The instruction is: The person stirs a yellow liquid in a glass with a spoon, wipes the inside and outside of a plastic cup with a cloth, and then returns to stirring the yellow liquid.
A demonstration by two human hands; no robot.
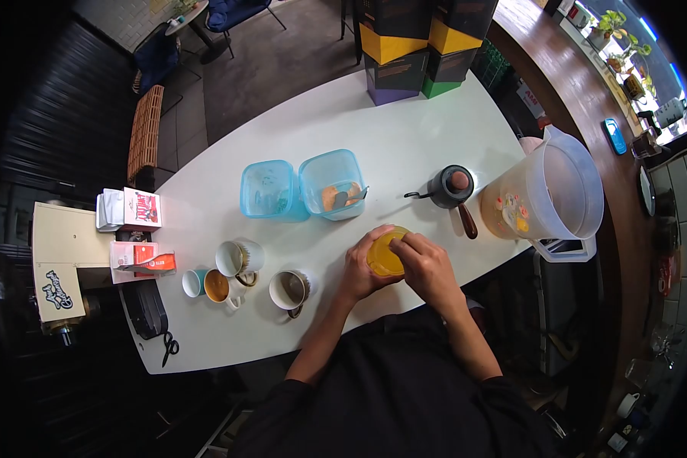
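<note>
My left hand (356, 269) wraps round the side of a round yellow cup (384, 257) near the table's front edge. Over the cup's right rim, my right hand (426, 266) has its fingers bent and pressed together; whatever they pinch is hidden. Behind the cup stands a blue plastic container (331, 162) with orange-brown powder and a grey scoop (346, 197) in it. A second blue container (267, 169) touches its left side. To the left of my hands is a white mug (290, 288).
Left on the white table (214, 336) are more cups (217, 285), coffee bags (143, 208), a black case (145, 309) and scissors (170, 347). A black gooseneck kettle (445, 187) and a large plastic pitcher (520, 200) stand right. Dark boxes (395, 72) occupy the far end.
</note>
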